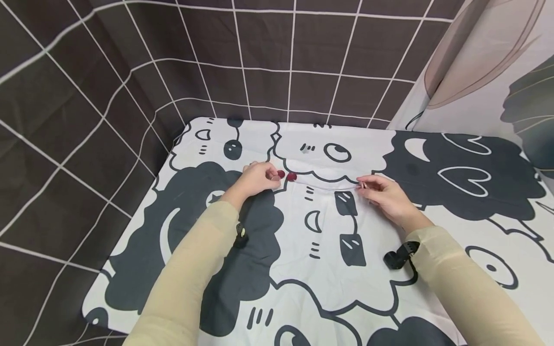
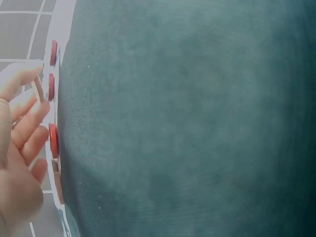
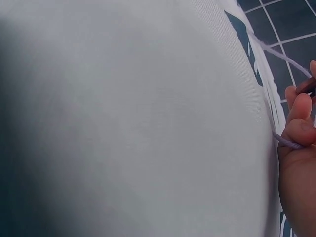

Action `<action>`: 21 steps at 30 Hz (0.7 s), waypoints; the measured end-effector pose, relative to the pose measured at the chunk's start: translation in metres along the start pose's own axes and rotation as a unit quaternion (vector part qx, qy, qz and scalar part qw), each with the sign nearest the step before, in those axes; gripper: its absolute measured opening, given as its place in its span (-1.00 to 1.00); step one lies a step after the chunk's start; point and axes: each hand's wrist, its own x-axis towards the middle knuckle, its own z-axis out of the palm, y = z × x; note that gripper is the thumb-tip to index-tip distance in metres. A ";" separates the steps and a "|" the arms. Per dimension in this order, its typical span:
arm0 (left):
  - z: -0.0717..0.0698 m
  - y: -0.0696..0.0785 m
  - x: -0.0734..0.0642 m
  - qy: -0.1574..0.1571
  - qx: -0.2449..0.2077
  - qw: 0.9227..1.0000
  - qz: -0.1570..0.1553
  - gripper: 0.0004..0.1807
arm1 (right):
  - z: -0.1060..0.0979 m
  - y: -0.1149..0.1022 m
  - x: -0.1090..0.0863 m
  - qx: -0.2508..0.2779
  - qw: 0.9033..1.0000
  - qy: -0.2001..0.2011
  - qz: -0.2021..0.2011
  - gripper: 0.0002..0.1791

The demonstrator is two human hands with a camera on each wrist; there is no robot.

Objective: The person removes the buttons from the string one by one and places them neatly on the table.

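Observation:
My left hand (image 1: 259, 177) is at the middle of the cloth, and in the left wrist view its thumb and finger pinch a thin pale disc (image 2: 38, 90). Close by lie red discs, one (image 1: 281, 174) right at the fingertips and another (image 1: 292, 177) just to the right. The left wrist view also has a brighter red disc (image 2: 54, 140) and pale flat pieces (image 2: 58, 185) beneath the fingers. Farther right, my right hand (image 1: 385, 197) pinches a small dark reddish-brown piece (image 3: 306, 87). A lavender cord (image 3: 286, 58) runs from these fingers, and part of it passes below the palm.
A white cloth (image 1: 298, 269) with black cartoon faces covers the surface. Dark fabric with a white grid (image 1: 264, 91) hangs behind and on the left. At the right back is a pale leaf-patterned curtain (image 1: 472, 91), with a thin dark wire (image 1: 414, 119) near its foot.

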 end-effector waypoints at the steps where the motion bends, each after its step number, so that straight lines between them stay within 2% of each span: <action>1: 0.000 0.000 0.000 0.000 0.003 1.000 0.001 -0.77 | 0.000 0.000 0.000 0.001 1.000 0.000 0.000 -0.60; 12: -0.002 0.004 0.000 -0.020 0.081 0.996 0.014 -0.85 | 0.002 0.000 0.000 0.005 1.000 -0.004 -0.005 -0.64; 21: 0.001 0.002 0.001 -0.014 0.083 0.996 0.022 -0.85 | 0.001 0.004 0.002 -0.021 1.000 -0.002 -0.004 -0.58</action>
